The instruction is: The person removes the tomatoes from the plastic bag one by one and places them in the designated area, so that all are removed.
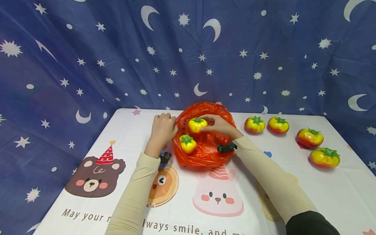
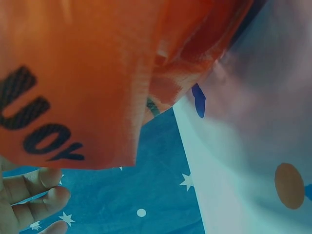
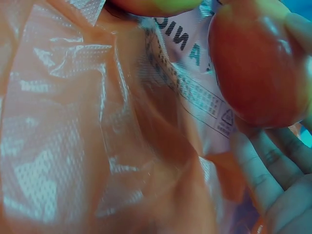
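A red plastic bag (image 1: 210, 151) sits with its mouth spread wide at the middle of the table's far half. My left hand (image 1: 164, 129) grips the bag's left rim, and in the left wrist view its fingers (image 2: 36, 185) show below the orange-looking plastic with dark print (image 2: 92, 97). Inside the bag's mouth, my right hand (image 1: 217, 125) holds a yellow-and-red tomato (image 1: 196, 125) with a green leafy top. The right wrist view shows the held tomato (image 3: 258, 63) with fingers beneath it. Another tomato (image 1: 188, 144) lies in the bag, nearer me.
To the right of the bag, several more tomatoes lie on the table: a pair (image 1: 254, 125) near the far edge and others (image 1: 324, 158) farther right. A white cartoon-printed cloth (image 1: 176, 222) covers the table. A blue star-patterned curtain (image 1: 164, 49) hangs behind it.
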`<action>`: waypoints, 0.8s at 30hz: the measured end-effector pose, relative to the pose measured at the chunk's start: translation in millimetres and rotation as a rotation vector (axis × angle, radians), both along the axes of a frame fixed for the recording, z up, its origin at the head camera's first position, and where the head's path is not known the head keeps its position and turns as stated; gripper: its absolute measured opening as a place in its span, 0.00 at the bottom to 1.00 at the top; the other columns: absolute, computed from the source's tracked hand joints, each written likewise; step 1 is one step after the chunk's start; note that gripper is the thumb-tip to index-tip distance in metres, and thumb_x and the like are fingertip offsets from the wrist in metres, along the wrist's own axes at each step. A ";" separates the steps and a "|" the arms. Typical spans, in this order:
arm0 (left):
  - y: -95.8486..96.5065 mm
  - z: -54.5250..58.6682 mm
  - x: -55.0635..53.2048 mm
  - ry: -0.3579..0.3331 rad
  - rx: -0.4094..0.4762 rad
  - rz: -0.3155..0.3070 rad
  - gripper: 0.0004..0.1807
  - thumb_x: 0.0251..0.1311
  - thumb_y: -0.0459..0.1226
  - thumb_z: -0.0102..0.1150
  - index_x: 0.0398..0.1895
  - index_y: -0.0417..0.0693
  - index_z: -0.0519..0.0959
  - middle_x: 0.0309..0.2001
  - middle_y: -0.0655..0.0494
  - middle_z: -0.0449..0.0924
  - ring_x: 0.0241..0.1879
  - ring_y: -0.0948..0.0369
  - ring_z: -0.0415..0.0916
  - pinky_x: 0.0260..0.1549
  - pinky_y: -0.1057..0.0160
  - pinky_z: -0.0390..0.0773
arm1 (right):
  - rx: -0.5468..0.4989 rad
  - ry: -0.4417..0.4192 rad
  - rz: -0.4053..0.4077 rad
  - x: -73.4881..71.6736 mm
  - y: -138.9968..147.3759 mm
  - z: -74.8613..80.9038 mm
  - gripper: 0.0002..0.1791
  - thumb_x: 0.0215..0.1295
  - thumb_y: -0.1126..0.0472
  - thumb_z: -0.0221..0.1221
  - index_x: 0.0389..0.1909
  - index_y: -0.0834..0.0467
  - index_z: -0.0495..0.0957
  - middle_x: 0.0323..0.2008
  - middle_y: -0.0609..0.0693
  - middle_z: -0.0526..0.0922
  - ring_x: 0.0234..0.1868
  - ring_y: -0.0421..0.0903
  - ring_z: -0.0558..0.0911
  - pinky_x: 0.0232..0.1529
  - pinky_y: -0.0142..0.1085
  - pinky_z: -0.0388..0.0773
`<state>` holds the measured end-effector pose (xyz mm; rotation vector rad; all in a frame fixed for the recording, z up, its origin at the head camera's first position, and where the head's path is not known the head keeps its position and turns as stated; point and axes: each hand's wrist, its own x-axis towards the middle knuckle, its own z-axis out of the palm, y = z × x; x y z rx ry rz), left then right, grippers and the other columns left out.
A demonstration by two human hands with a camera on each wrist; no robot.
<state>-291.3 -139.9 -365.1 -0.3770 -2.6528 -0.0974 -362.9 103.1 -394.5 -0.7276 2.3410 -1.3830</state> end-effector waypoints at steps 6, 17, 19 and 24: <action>-0.1 -0.2 -0.3 0.012 -0.003 -0.004 0.08 0.55 0.37 0.55 0.29 0.42 0.81 0.30 0.45 0.79 0.34 0.49 0.76 0.42 0.50 0.72 | -0.023 -0.009 -0.013 3.9 9.5 5.6 0.29 0.56 0.57 0.65 0.60 0.56 0.71 0.59 0.55 0.75 0.60 0.52 0.74 0.62 0.46 0.69; -0.3 0.3 0.9 0.014 -0.009 -0.005 0.08 0.55 0.38 0.56 0.30 0.42 0.80 0.29 0.46 0.79 0.34 0.49 0.76 0.41 0.50 0.72 | 0.001 0.040 -0.023 13.0 26.3 21.5 0.29 0.56 0.57 0.64 0.60 0.58 0.70 0.58 0.57 0.75 0.58 0.53 0.76 0.61 0.46 0.71; -0.5 -0.1 0.8 0.013 -0.010 -0.003 0.08 0.55 0.38 0.56 0.30 0.42 0.80 0.29 0.46 0.79 0.34 0.49 0.75 0.41 0.50 0.72 | 0.013 0.039 -0.031 14.1 29.8 24.1 0.30 0.56 0.56 0.64 0.60 0.57 0.70 0.58 0.57 0.75 0.58 0.53 0.76 0.60 0.47 0.71; -0.5 -0.5 0.5 0.010 -0.006 -0.005 0.08 0.55 0.38 0.55 0.30 0.42 0.80 0.29 0.46 0.79 0.34 0.49 0.75 0.41 0.50 0.72 | 0.047 0.030 -0.063 16.0 40.1 30.7 0.31 0.56 0.53 0.64 0.61 0.56 0.70 0.59 0.56 0.74 0.59 0.54 0.76 0.60 0.47 0.71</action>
